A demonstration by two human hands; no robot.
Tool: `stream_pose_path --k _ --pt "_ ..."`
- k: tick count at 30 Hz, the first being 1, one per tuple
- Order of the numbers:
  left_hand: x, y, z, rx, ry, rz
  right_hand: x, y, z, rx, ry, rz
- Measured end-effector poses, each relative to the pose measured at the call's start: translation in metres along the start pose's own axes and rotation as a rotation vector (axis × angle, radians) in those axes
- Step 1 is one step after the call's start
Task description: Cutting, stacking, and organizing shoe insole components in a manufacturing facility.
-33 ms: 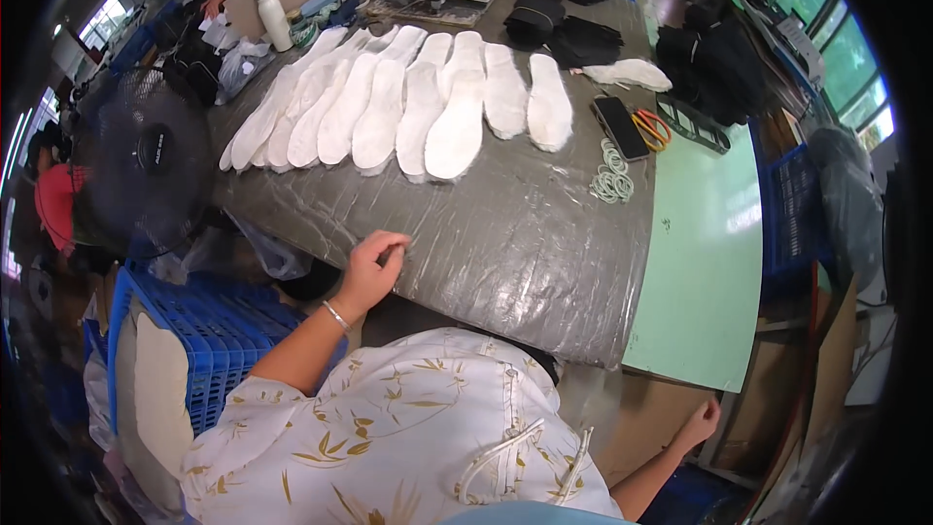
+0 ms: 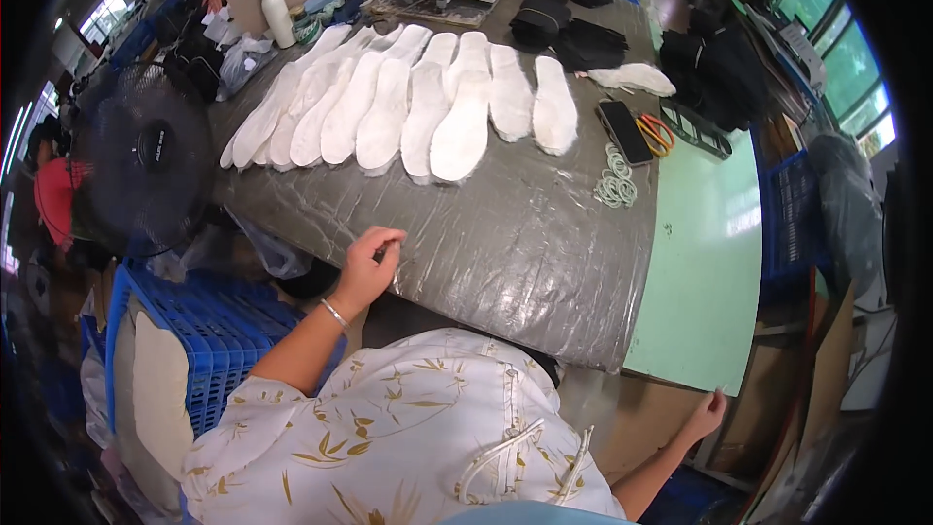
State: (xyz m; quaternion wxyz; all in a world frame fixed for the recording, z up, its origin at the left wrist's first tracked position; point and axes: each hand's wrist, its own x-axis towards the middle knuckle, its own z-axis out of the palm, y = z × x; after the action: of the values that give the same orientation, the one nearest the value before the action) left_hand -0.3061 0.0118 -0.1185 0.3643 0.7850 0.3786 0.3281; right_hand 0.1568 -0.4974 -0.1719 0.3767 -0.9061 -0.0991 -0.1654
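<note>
Your left hand [image 2: 367,267] rests on the near edge of the worktable [image 2: 525,253], fingers curled loosely against the grey plastic sheet that covers it. It grips nothing. Your right hand [image 2: 705,418] hangs well below and to the right of the table, beside its green side panel [image 2: 705,262]. It looks partly open and empty, though its fingers are too small to read with certainty.

Judged from this position, you are between pieces: no work is in hand, and both hands stand clear of the stock.

Just left of and below your left hand stands a blue plastic crate [image 2: 228,331]. Beyond that hand the sheet is bare up to the row of white insoles [image 2: 428,107], which lie side by side and overlap like a fan, well apart from both hands.

Farther right of the row lie a dark phone [image 2: 624,131], orange-handled scissors [image 2: 659,133] and a small heap of pale rings [image 2: 615,183]. Stacks of black pieces [image 2: 573,29] sit behind the row. A white bottle [image 2: 277,15] stands at the far left.

The next move probably calls for a long forward reach with your left hand. Lift the nearest insole by its edge, so the overlapping neighbours stay in place.
</note>
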Motion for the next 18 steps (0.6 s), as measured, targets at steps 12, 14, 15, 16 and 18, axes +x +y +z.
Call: stream_pose_path --k 12,14,15,16,18 --pt "0.026 -0.053 -0.034 0.142 0.219 0.131 -0.152 -0.457 0.225 0.308 -0.693 -1.122" --pt "0.026 -0.052 -0.034 0.138 0.212 0.123 -0.171 -0.485 0.256 0.277 -0.699 -1.174" --pt "0.028 -0.052 -0.033 0.137 0.206 0.122 -0.175 -0.491 0.271 0.248 -0.655 -1.198" --pt "0.029 -0.052 -0.032 0.135 0.200 0.121 -0.179 -0.497 0.285 0.219 -0.610 -1.221" --pt "0.030 -0.052 -0.035 0.145 0.187 0.085 -0.182 -0.504 0.305 0.248 -0.584 -1.209"
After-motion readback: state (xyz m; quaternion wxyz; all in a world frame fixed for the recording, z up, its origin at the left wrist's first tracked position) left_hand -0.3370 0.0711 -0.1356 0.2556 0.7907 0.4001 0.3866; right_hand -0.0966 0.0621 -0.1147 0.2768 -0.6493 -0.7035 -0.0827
